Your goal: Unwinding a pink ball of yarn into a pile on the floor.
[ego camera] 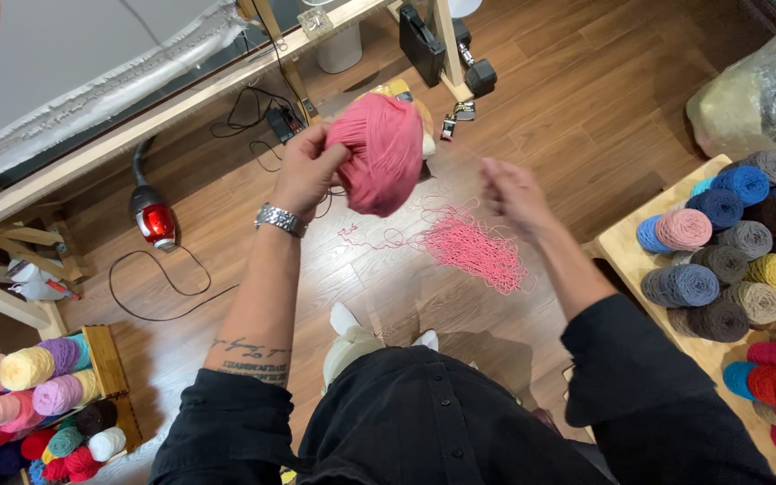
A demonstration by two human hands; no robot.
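My left hand [305,166] grips a large pink ball of yarn [379,153] and holds it up at chest height. A thin pink strand runs from the ball toward my right hand [514,193], whose fingers pinch it; that hand is blurred. Below, on the wooden floor, lies a loose tangle of pink yarn [473,247]. A metal watch band sits on my left wrist.
A shelf of yarn balls in blues, greys and pinks [738,242] stands at the right, and another of pastel yarn [38,395] at the lower left. A red vacuum cleaner [154,216] with its cable lies on the floor beside a wooden frame [136,121]. A plastic-wrapped bundle [761,90] sits at the far right.
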